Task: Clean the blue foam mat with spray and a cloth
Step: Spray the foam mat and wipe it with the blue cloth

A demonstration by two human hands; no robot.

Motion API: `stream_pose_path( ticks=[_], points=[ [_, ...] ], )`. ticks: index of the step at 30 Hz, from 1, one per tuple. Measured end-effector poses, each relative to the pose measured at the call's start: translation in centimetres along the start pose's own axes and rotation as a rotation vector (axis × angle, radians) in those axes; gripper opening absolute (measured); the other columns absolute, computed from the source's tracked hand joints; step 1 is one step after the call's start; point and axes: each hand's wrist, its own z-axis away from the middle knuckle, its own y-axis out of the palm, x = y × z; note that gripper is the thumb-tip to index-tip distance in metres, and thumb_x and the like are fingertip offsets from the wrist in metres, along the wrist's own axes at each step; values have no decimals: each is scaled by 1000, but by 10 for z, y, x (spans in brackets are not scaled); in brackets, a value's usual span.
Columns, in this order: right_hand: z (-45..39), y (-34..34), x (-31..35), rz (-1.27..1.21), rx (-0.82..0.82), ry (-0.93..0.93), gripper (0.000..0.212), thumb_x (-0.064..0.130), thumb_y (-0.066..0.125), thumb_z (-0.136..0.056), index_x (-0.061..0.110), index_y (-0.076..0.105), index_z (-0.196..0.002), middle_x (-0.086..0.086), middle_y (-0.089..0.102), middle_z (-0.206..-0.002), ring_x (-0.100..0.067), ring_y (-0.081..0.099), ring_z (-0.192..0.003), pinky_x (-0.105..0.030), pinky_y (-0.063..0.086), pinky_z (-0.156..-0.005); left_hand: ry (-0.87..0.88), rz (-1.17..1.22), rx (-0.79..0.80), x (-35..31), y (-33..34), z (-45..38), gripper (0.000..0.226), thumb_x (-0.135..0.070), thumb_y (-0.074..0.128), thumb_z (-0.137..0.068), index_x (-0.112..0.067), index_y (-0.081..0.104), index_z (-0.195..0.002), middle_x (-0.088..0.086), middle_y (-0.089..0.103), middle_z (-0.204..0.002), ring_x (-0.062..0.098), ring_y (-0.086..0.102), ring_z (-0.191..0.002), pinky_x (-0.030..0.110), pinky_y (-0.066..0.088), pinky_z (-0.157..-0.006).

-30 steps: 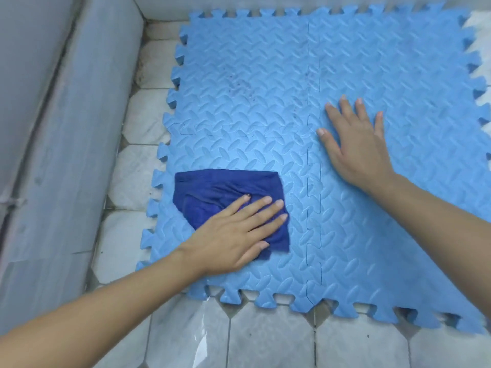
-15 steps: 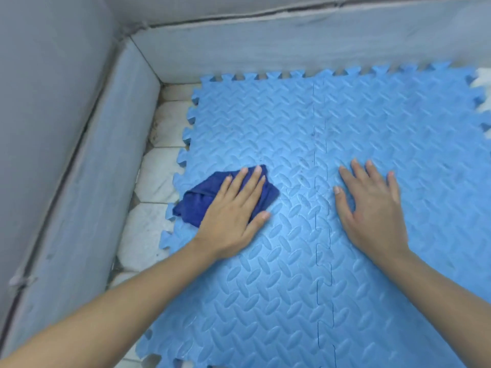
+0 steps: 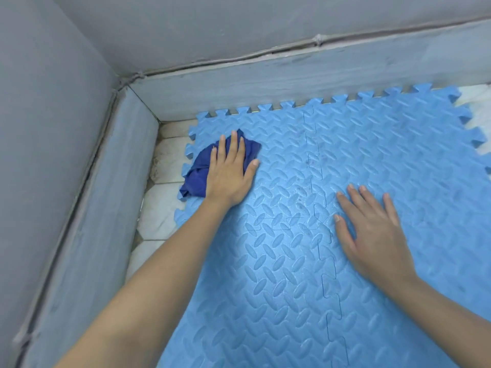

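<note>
The blue foam mat (image 3: 292, 261), made of interlocking tiles with a ridged pattern, covers the floor. A bunched dark blue cloth (image 3: 198, 173) lies near the mat's far left corner. My left hand (image 3: 229, 172) presses flat on the cloth, fingers pointing away from me. On the bare mat to the right, my right hand (image 3: 372, 232) rests flat with its fingers spread and nothing in it. Faint dark smudges mark the mat near the centre seam. No spray bottle is in view.
Grey walls with a raised skirting (image 3: 265, 83) meet in a corner at the far left. A strip of white floor tiles (image 3: 162, 208) shows between the mat and the left wall. More white floor (image 3: 478, 102) shows at the far right.
My left hand has pushed the cloth from the mat's near left edge up to its far left corner, and the cloth has bunched up. The view has tilted up; my right hand stays flat.
</note>
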Motion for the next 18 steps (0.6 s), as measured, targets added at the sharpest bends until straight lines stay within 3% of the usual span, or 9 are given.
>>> stream_pose_path(
  ticks=[2,5,7,11,15,18],
  points=[
    [-1,0,0,-16,-13,0,53,37,33,-97,11,56,-137,-9,50,-146,-26,37,-142,-47,14,-121,121,-7,27,-1,1,36,66,-52,18,-100,-16,6,-154,-3,-8,-162,16,-13,-148,40,-2,-121],
    [-1,1,0,-25,-27,-7,53,37,33,-97,10,57,-135,-10,52,-144,-27,41,-140,-48,20,-120,246,-76,-8,13,1,88,60,-47,24,-101,-17,24,-153,-2,4,-162,17,-2,-149,40,4,-120],
    [-1,3,-1,-17,-36,-15,53,38,32,-98,10,57,-135,-11,53,-144,-28,42,-139,-49,23,-119,184,-118,-30,21,3,107,60,-51,22,-99,-22,27,-152,-2,10,-161,20,3,-149,42,2,-119],
    [-1,6,-3,-4,-54,-18,52,37,33,-98,10,57,-135,-11,53,-144,-28,43,-139,-50,27,-117,-105,-33,-63,18,6,74,64,-56,16,-97,-28,11,-154,-6,2,-162,20,-2,-150,42,-7,-119],
    [0,7,-3,-10,-55,-12,50,35,35,-98,10,57,-135,-10,53,-144,-27,43,-139,-49,26,-118,-137,182,-99,0,0,2,51,-29,29,-105,-13,21,-153,6,15,-161,22,9,-149,36,5,-121],
    [1,7,-4,-18,-62,-17,49,34,37,-97,10,58,-134,-10,53,-144,-27,44,-139,-48,26,-118,36,337,-44,-45,2,1,47,-7,37,-101,-2,31,-147,16,25,-157,31,22,-146,40,15,-120]
  ],
)
